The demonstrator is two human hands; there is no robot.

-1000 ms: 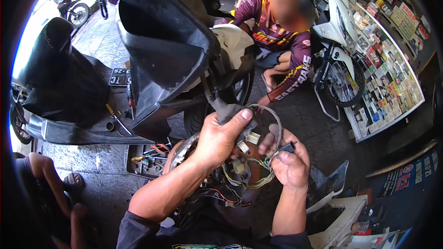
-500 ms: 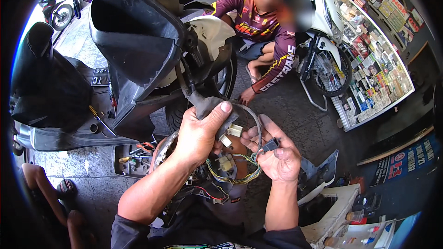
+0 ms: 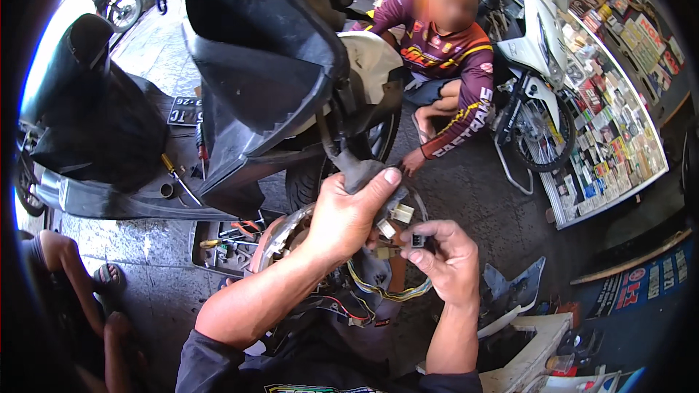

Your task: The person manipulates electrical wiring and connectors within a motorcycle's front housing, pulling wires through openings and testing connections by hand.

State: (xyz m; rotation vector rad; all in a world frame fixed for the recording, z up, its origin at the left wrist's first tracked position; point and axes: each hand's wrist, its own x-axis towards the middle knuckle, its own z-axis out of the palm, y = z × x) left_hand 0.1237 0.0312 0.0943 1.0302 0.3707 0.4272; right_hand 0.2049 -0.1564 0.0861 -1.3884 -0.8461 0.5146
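Note:
My left hand [image 3: 346, 211] is closed around a grey rubber sleeve [image 3: 357, 172] on a wiring harness that comes from the front of a black scooter [image 3: 255, 91]. Two white plug connectors [image 3: 402, 212] hang just beside its fingers. To the right, my right hand [image 3: 453, 256] pinches a small black connector [image 3: 419, 239] between thumb and fingers, its socket end showing. Yellow and blue wires [image 3: 386, 292] loop below both hands, over a partly hidden brown and black assembly. A thin grey cable runs from the sleeve towards the black connector.
A crouching co-worker in a maroon jersey [image 3: 445, 54] reaches down beside the scooter's front wheel. A tool tray [image 3: 195, 253] lies left of my forearm. A screwdriver [image 3: 172, 166] rests on the scooter's floorboard. Another person's bent leg [image 3: 69, 269] is at lower left.
The view has shifted, so the scene sits farther right. My right hand's fingers have curled from spread to a pinch, and the black connector has turned. My left hand keeps its grip.

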